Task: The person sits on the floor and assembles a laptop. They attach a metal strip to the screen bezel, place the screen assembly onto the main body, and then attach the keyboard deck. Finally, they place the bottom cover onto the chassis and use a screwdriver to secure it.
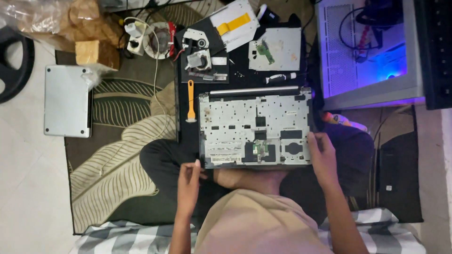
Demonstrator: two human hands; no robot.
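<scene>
Leaf-patterned rug (117, 141) underfoot: the stripped silver laptop chassis (255, 128) rests on my lap mid-teardown. My left hand (188, 181), fingers curled together, nears its front-left corner; my right hand (321, 155) grips the right edge. Lifting it next likely needs both hands. An orange-handled pry tool (190, 101) lies beside it; no container shows contents.

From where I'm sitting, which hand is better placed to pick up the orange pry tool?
Left, probably. The pry tool lies just left of the laptop frame, above the left hand. The right hand rests on the frame's far right edge.
</scene>
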